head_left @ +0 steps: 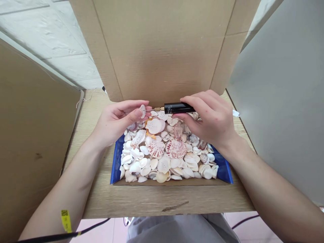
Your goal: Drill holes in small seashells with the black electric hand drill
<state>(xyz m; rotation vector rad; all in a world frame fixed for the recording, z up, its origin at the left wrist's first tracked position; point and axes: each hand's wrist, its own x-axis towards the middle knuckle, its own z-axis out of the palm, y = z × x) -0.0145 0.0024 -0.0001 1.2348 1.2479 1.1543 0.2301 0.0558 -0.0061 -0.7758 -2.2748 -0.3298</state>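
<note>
The left hand [118,119] pinches a small pale shell [143,110] between thumb and fingers; the right hand [210,118] grips a black hand drill [177,108] — its tip meets the shell. Both are held above a blue-lined cardboard tray [115,165] heaped with seashells [164,152] — on a wooden table [152,200].
</note>
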